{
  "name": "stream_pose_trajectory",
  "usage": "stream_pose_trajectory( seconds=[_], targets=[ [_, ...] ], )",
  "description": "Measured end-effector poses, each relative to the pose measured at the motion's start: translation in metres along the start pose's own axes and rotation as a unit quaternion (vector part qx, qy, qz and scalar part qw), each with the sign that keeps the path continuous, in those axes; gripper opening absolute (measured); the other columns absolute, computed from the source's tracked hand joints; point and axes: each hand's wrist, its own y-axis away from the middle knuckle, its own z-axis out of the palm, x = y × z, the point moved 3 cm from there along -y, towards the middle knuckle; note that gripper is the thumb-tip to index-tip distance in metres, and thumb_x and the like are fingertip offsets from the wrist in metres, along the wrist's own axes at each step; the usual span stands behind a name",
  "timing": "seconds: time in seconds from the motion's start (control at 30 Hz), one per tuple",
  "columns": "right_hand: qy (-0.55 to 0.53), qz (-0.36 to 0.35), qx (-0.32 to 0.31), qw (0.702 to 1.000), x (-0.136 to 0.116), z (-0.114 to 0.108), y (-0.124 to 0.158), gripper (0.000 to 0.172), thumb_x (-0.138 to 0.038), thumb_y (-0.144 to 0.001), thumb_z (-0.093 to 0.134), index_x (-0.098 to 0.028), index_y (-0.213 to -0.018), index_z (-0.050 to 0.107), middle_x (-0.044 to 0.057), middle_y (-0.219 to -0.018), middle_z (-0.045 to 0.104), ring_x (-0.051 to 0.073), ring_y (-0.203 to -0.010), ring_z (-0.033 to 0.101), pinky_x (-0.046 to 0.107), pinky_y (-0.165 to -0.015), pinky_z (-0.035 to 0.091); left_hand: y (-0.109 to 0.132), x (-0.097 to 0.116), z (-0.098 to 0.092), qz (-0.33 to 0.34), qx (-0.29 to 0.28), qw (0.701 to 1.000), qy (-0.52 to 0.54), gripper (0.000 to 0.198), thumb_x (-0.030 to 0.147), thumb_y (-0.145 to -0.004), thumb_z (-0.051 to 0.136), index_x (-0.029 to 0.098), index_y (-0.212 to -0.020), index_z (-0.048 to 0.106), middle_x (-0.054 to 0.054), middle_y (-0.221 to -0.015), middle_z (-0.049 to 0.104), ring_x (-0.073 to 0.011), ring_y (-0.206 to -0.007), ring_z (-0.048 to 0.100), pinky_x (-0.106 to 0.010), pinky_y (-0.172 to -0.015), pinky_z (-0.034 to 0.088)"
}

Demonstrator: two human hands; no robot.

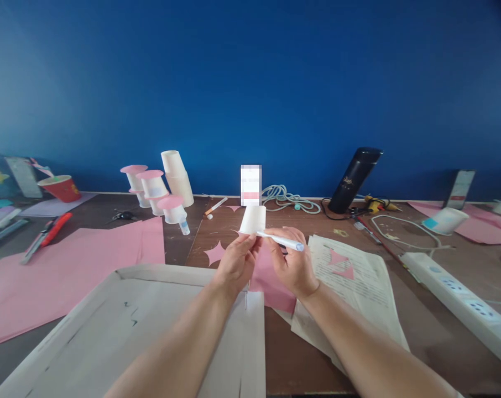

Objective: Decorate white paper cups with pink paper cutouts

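Note:
A small white paper cup [253,219] is held at the middle of the view by my left hand [236,260], whose fingers close round its lower end. My right hand [294,265] grips a white marker [281,240], its tip against the cup near my left thumb and its rear end pointing right. Beneath my hands lies pink paper [273,276]. A pink scrap with curved edges [215,253] rests to the left of the cup.
White cups with pink discs [152,190] and stacked cups [178,179] stand back left. A white tray [159,271] fills the front left. At right are a printed sheet [370,282], a black flask [354,179] and a power strip [458,301].

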Motion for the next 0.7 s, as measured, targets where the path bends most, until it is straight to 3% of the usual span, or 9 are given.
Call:
stream_pose_trajectory(
  seconds=[0.37, 0.57, 0.7],
  targets=[
    [-0.009, 0.012, 0.008, 1.000, 0.0009, -0.0019, 0.0000, 0.015, -0.020, -0.089, 0.051, -0.020, -0.100, 0.062, 0.005, -0.093, 0.070, 0.019, -0.088, 0.061, 0.038, -0.088, 0.043, -0.0009, 0.0005, -0.0012, -0.009, 0.013, 1.000, 0.027, 0.007, 0.008, -0.079, 0.061, 0.009, -0.077, 0.068, -0.007, -0.081, 0.066, -0.0112, -0.082, 0.060, -0.024, -0.089, 0.044],
    [-0.011, 0.022, 0.054, 0.998, 0.0025, -0.0052, 0.0007, 0.016, -0.019, -0.089, 0.050, -0.020, -0.101, 0.061, 0.006, -0.096, 0.069, 0.020, -0.092, 0.061, 0.038, -0.088, 0.044, 0.0000, 0.0006, -0.0018, -0.012, 0.038, 0.998, 0.051, 0.007, 0.006, -0.078, 0.061, 0.009, -0.077, 0.067, -0.008, -0.083, 0.066, -0.0111, -0.084, 0.060, -0.024, -0.091, 0.043],
    [-0.006, 0.021, 0.038, 0.999, 0.0033, -0.0031, 0.0010, 0.016, -0.019, -0.089, 0.051, -0.020, -0.100, 0.061, 0.006, -0.095, 0.069, 0.020, -0.090, 0.061, 0.038, -0.088, 0.044, 0.0007, 0.0002, -0.0013, -0.014, 0.030, 0.999, 0.042, 0.004, 0.007, -0.076, 0.064, 0.008, -0.077, 0.068, -0.008, -0.083, 0.066, -0.0113, -0.083, 0.060, -0.024, -0.091, 0.043]
  ],
)
